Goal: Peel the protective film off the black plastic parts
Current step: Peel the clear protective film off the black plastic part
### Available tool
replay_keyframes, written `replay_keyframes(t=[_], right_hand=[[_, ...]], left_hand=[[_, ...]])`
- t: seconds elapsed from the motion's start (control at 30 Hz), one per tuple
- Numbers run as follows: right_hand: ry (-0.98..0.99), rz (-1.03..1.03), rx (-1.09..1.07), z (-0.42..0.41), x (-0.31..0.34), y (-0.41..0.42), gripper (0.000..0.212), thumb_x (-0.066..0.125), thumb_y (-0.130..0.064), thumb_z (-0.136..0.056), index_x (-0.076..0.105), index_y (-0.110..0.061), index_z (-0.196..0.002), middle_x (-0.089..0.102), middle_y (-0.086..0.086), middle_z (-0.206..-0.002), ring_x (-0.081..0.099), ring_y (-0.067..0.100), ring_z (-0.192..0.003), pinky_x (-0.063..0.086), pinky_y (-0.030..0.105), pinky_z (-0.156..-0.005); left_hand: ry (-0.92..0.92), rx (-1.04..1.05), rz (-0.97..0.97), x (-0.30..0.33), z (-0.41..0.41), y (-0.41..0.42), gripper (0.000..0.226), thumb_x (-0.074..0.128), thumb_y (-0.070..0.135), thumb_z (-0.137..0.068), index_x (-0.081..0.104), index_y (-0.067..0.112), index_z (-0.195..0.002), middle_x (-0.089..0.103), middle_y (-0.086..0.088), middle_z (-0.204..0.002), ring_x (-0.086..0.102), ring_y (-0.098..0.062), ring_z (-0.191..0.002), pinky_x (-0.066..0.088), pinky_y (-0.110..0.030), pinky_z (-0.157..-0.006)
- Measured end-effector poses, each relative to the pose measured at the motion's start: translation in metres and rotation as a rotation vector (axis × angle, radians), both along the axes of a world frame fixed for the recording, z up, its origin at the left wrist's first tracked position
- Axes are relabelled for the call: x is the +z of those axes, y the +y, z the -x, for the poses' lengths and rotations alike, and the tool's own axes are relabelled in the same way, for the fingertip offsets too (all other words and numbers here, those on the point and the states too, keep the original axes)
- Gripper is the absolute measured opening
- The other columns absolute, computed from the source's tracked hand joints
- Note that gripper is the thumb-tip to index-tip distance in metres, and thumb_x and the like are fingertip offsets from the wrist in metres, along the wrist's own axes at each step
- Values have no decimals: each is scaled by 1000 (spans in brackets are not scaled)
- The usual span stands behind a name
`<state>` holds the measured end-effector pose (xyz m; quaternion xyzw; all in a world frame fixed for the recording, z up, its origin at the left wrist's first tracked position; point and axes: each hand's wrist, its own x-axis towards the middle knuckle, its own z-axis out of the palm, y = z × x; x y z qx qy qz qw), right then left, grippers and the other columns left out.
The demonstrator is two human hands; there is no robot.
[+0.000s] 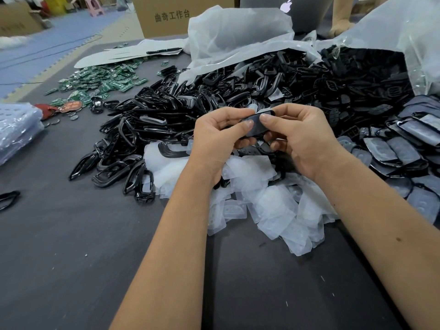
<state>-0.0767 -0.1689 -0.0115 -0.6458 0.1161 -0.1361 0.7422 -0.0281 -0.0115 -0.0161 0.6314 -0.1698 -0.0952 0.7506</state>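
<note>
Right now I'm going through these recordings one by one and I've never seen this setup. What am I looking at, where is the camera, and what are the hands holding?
There is no machine here. A person wears a wide-angle camera on the head, looking forward and down, so you see their own bare forearms.

The left hand and right hand together pinch one black plastic part above the dark table.

Under the hands lies a heap of peeled film pieces, clear and whitish. Behind it is a large pile of black plastic frames, spilling from an open plastic bag. At the right are black parts with film still on them. Further left lie green circuit boards, with a cardboard box behind.
</note>
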Motion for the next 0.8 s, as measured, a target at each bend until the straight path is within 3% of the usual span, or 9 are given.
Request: replay_keyframes(t=[0.33,0.43,0.6,0.73,0.8], right_hand=[[-29,408,-115,-2,-5,-4,23,65,-11,-99,77,-12,-79,71,9,-63,68,23,-49,58,33,-48],[-30,361,-101,-2,-5,-3,29,59,-14,-102,77,-12,-79,71,9,-65,67,23,-50,57,32,-48],[-70,377,-115,1,-5,-1,20,76,-22,-94,76,-16,-75,70,3,-60,63,16,-46,50,24,-43],[-91,432,-122,0,-3,-2,19,79,-20,-92,75,-13,-75,69,3,-57,60,18,-43,47,24,-41],[-117,476,-110,-1,-2,-1,17,79,-19,-91,75,-13,-77,70,5,-58,61,18,-43,48,24,-41]], left_hand=[[-43,55,-73,-3,-2,-2,19,72,-7,-90,77,5,-103,77,-6,-79,71,-17,-61,55,-20,-59],[-30,65,-68,-4,-3,-2,19,72,-8,-90,77,2,-105,77,-6,-78,71,-16,-60,55,-19,-59],[-23,16,-65,-3,-4,1,20,72,-7,-89,77,2,-107,75,-2,-74,71,-15,-60,56,-19,-60],[14,22,-55,-2,-3,0,17,67,-9,-91,76,2,-101,75,-8,-76,70,-17,-61,55,-20,-57],[11,39,-42,-2,-1,-2,9,69,-5,-92,75,2,-95,74,-11,-77,71,-16,-66,58,-27,-59]])
